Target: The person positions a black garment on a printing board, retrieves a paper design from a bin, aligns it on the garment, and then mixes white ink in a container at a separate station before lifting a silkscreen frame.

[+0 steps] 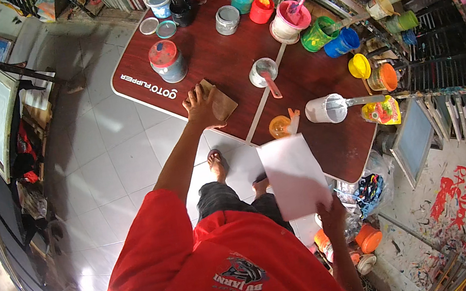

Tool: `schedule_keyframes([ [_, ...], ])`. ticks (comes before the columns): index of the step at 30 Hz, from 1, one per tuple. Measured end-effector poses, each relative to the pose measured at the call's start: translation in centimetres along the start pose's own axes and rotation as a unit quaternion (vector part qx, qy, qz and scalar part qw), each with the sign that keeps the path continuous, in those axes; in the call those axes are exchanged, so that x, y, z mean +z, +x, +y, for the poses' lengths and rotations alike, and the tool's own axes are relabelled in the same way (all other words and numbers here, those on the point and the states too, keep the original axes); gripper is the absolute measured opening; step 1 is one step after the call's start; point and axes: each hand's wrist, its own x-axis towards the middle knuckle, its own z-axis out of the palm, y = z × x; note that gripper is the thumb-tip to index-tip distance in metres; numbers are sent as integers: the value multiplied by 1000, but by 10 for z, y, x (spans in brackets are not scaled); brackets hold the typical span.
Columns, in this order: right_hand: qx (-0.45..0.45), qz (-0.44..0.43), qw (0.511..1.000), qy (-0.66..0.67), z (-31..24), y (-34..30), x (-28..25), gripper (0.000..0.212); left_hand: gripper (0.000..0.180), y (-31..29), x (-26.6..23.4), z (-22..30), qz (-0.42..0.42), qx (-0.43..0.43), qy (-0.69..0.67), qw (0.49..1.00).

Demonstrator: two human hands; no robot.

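Note:
My left hand point(201, 109) rests at the table's near edge, its fingers curled against the side of a flat brown rectangular piece point(222, 100). Whether that piece is wood or card I cannot tell. In my right hand point(332, 218), low on the right, a white sheet of paper point(293, 174) is gripped by its lower corner. The sheet hangs in front of the table's edge and hides part of it. Close beyond it sits an orange round container point(280, 127) with a pale-handled tool. Left of the brown piece stands a red-lidded jar point(167, 61).
The dark red folding table point(206, 47) bears several paint tubs, among them a pink tub point(287, 24), a green one point(318, 36) and a white pot with a spatula point(326, 110). Racks of frames point(442, 54) line the right. Tiled floor point(106, 146) lies left.

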Motion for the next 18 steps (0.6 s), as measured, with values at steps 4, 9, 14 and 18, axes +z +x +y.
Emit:
schedule_keyframes([
  [4, 11, -59, 986, 153, -24, 51, 84, 27, 130, -3, -14, -42, -36, 1, -165, 986],
  [9, -115, 40, 991, 64, -9, 128, 215, 32, 129, 5, 2, -96, 2, 93, -377, 922],
  [14, -38, -71, 975, 209, -63, 200, 268, 33, 126, -13, -12, -69, 58, 42, -327, 942],
  [18, -70, -66, 991, 91, -98, 227, 280, 43, 126, -13, -12, -34, -1, 2, -146, 989],
])
